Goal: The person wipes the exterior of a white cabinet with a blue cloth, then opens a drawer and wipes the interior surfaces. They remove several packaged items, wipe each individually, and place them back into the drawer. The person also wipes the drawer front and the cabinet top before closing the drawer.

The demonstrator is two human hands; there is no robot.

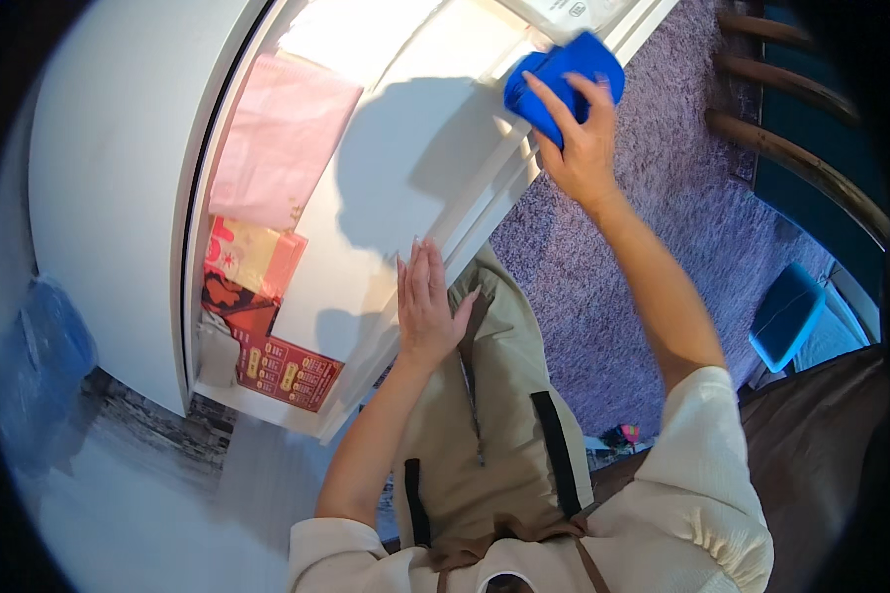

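Note:
A blue cloth (601, 63), folded or bunched, is in my right hand (582, 152). The hand presses it against the front rim of a pulled-out white drawer (308, 296), near the drawer's far right end. My left hand (426, 311) rests flat on the same rim closer to me, thumb out to the side and nothing in it. Along the drawer's back lie a pink sheet or bag (282, 141), red and yellow paper packets (256, 256) and a dark red printed card (289, 374). A white package (571, 11) with print sits at the far end, cut off by the picture's edge.
The white cabinet (111, 185) stands behind the drawer. A blue translucent plastic bag (48, 363) is at far left. Purple carpet (564, 296) covers the floor at right, with wooden slats (793, 148) and a turquoise container (786, 315) beyond. My legs in beige trousers (445, 437) are below the drawer.

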